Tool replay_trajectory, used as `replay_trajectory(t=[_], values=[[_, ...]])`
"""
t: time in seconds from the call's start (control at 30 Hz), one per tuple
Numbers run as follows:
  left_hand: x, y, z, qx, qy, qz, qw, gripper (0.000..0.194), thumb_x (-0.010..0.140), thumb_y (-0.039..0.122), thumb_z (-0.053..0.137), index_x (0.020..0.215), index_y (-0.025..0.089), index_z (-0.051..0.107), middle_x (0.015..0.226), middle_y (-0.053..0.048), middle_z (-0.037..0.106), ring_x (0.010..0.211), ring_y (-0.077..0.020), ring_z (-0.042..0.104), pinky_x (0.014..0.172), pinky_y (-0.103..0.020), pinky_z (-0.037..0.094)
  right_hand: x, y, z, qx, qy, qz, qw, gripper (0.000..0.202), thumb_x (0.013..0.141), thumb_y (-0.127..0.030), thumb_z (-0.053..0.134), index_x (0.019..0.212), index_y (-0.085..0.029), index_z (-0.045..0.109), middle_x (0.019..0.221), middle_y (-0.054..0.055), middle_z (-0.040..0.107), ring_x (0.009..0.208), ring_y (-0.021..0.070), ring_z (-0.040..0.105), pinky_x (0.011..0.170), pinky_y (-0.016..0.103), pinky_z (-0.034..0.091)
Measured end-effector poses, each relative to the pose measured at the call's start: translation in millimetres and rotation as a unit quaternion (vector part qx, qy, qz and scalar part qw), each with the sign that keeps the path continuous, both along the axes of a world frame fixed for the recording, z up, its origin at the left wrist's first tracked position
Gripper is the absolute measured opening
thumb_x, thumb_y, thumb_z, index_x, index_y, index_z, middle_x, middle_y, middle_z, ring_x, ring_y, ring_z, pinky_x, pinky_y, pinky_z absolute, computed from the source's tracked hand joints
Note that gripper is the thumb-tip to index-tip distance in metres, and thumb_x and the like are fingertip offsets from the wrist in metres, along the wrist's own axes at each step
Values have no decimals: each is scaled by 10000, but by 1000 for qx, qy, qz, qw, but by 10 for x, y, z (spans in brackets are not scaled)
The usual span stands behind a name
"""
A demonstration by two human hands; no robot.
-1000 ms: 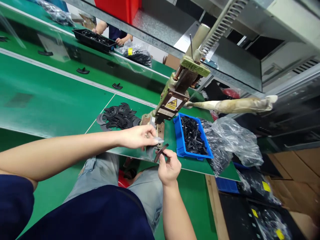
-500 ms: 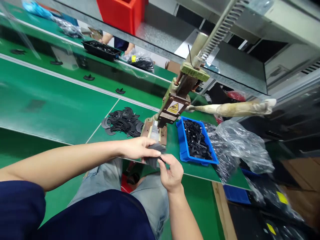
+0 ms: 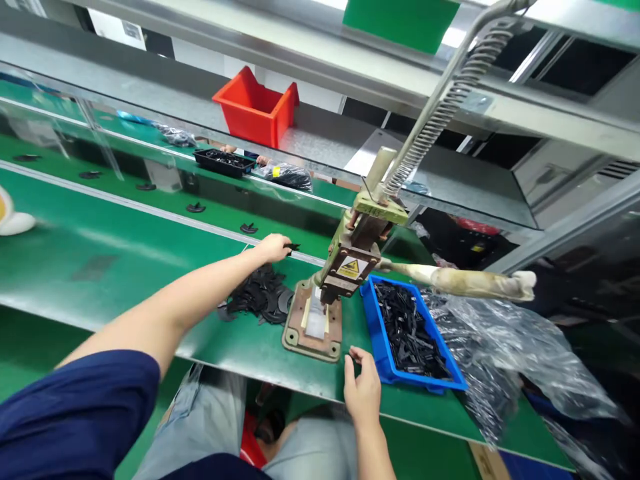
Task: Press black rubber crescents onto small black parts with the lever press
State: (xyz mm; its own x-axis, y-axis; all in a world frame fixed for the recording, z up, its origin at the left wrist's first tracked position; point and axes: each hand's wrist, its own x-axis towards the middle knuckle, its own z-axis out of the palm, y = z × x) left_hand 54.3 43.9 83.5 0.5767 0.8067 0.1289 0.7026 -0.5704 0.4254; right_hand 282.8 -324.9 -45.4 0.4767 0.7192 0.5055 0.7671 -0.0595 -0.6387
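Note:
My left hand (image 3: 273, 248) reaches out over the far side of the bench, its fingers closed on a black curved plastic part (image 3: 292, 247) close to the conveyor strip. Below that wrist lies a pile of dark crescent-shaped pieces (image 3: 263, 297). My right hand (image 3: 362, 385) rests near the bench's front edge, thumb and fingers loosely apart with nothing visible between them. It is beside a blue bin (image 3: 383, 347) full of small black parts (image 3: 407, 330). Between my hands stands a hand press (image 3: 350, 267) with a pale plate (image 3: 316, 319) on its base.
The press lever (image 3: 460, 279) sticks out rightward over the bin. Clear plastic bags (image 3: 520, 340) lie to the right. Several black parts sit spaced along the green conveyor (image 3: 170, 197). A red bin (image 3: 255, 110) stands on the shelf above. Another person's hands show behind the black tray (image 3: 223, 172).
My left hand has moved from the front of the press out toward the conveyor with a black part. My right hand has parted from it and dropped beside the blue bin. The view has tilted up.

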Motion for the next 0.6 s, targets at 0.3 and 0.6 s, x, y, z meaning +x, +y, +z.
replay_trajectory(t=[0.3,0.6], values=[[-368,372,-215,-18,22,54,998,430,924,344,628,1266,99,712,1379,-181,685,1281,-296,623,1153,-358,431,20,-7,-14,6,-13,1,1000,314,973,-492,576,1020,-215,717,979,104,766,915,245,721,840,427,589],[-1865,-475,-1110,-50,-15,145,988,734,916,678,420,1389,138,571,1533,-138,585,1436,-294,524,1247,-397,357,-164,-150,341,-16,-29,93,995,298,1016,-353,493,967,-214,752,934,66,767,899,179,711,829,352,589]])
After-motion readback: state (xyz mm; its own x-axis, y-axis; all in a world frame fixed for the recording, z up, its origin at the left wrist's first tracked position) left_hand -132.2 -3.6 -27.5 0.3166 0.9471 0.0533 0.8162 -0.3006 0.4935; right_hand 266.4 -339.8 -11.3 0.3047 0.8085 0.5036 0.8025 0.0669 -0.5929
